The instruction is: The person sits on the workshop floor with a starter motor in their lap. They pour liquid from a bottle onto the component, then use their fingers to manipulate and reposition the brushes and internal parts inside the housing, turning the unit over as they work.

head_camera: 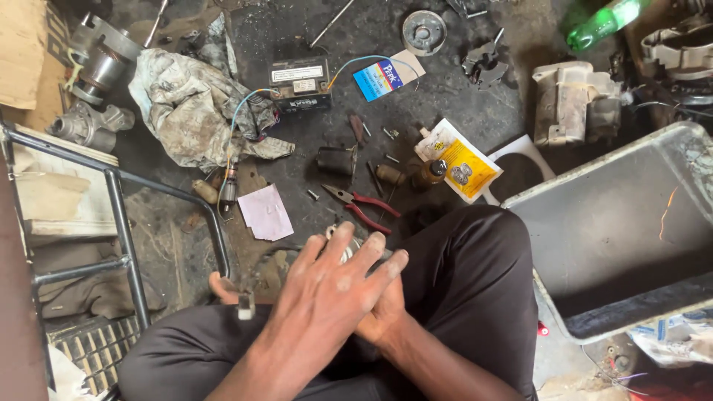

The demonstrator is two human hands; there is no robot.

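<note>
At upper left of the frame lie two grey metal motor housings (96, 59) beside one crumpled dirty rag (193, 104). Toward upper centre sits one small black battery (300, 84) with blue wires. At centre, one pair of red-handled pliers (362, 206) lies just above the hands. Lower centre, the left hand (327, 297) spreads flat, fingers extended, over a round metal part (338, 241) that peeks out beneath its fingertips; the right hand (382, 312) lies underneath, seemingly cupping that part, though its grip is hidden. At right stands one grey metal tray (616, 238).
</note>
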